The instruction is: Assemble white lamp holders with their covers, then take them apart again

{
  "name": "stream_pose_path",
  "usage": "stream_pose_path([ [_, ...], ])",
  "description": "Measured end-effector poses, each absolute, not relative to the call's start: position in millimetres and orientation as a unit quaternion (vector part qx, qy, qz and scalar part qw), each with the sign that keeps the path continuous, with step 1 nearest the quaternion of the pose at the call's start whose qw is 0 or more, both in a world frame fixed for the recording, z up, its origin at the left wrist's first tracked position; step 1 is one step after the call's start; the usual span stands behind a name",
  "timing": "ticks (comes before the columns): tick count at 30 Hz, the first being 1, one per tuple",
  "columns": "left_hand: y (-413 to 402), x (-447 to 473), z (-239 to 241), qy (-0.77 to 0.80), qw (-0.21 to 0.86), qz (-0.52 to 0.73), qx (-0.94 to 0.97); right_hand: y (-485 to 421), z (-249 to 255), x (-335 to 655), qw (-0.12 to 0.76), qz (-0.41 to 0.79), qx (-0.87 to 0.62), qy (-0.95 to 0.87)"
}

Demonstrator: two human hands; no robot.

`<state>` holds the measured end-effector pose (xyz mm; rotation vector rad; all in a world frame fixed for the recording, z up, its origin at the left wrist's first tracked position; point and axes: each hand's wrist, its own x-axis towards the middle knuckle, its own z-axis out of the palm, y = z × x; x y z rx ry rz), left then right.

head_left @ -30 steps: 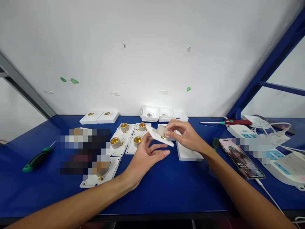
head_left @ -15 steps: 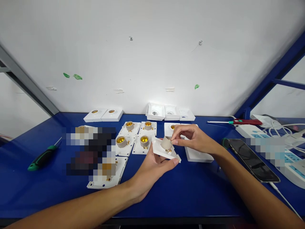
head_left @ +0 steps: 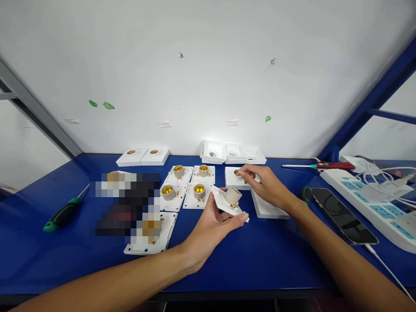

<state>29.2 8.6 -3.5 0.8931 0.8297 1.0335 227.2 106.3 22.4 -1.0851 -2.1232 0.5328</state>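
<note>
White square plastic socket base, likely light and stiff: left hand sensibly pinches its edges behind the blue counter's front edge; right hand half-curled, contents unclear.

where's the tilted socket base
In the head view, the tilted socket base is just right of centre, held in the left hand, near the right hand.

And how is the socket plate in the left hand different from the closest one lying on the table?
The held plate is tilted in the left hand; the table plate lies flat on the blue table. The table plate shows shiny gold inside its socket; the held plate is turned so its inside can't be seen. Both are white with a pale round socket and brass-coloured metal beside it.
</note>
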Motion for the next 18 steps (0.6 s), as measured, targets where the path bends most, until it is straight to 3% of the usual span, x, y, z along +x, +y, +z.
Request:
stream_pose_path([
  [8,10,30,-6,0.363,0.692,0.482,0.397,134,19,230,0.371,0.117,-0.422,-0.819],
  [18,6,31,-2,0.379,0.678,0.513,0.364,188,25,170,0.301,0.047,-0.382,-0.872],
])
